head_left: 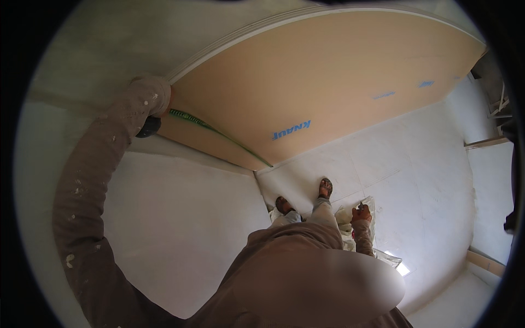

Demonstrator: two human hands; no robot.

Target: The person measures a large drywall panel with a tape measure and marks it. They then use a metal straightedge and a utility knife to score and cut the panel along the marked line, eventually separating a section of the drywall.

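A large tan plasterboard sheet (339,65) stands on its long edge, leaning on the wall in front of me. My left arm is raised to its upper left corner. There my left hand (171,98) is mostly hidden by the sleeve, only a sliver of skin showing. It grips a tape measure (149,128) with a dark case. The green blade (188,116) slants down across the board to its lower edge near the floor. Low at my right side, my right hand (361,213) has its fingers closed around a small greyish thing too small to make out.
Several board edges (240,38) show along the top of the stack. A crumpled whitish sack (373,205) lies on the pale floor (415,164) beside my right hand. A white wall (175,197) rises at left. At far right are dark clutter and a wooden strip (485,143).
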